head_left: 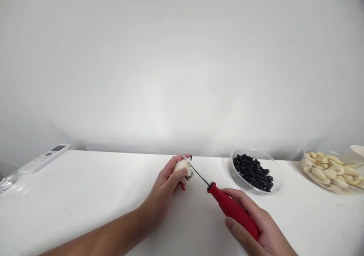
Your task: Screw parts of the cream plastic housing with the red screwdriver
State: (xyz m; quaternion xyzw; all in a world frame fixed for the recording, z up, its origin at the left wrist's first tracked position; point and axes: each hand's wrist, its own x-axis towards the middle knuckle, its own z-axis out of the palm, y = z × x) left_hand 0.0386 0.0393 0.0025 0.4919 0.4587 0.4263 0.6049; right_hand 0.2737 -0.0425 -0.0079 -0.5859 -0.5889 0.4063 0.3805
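Spanning the whole lower view: a white table (pixel 85 195) against a bare white wall. Far right, at the frame edge, a clear dish (pixel 309 176) heaped with pale curved pieces (pixel 330 168); nearer the middle, a clear bowl (pixel 277 172) holding small black pieces (pixel 253 171). Far left, a white remote control (pixel 44 158) lying flat. Centre, just above the table, the left hand (pixel 167 186), fingers and thumb closed around a small pale part (pixel 182 167), possibly with a metal fitting on its right face, though too small to tell for sure. Lower right, the right hand (pixel 253 220), fingers wrapped around the red handle of a screwdriver (pixel 231 208), thin shaft reaching up-left and crossing the pale part near the left fingertips. Riskiest from here, by judgement: the tip slipping off under a push and jabbing the left fingers right beside it, since the part sits pinched in the hand, not braced. Also likely: the part twisting loose in that light grip.
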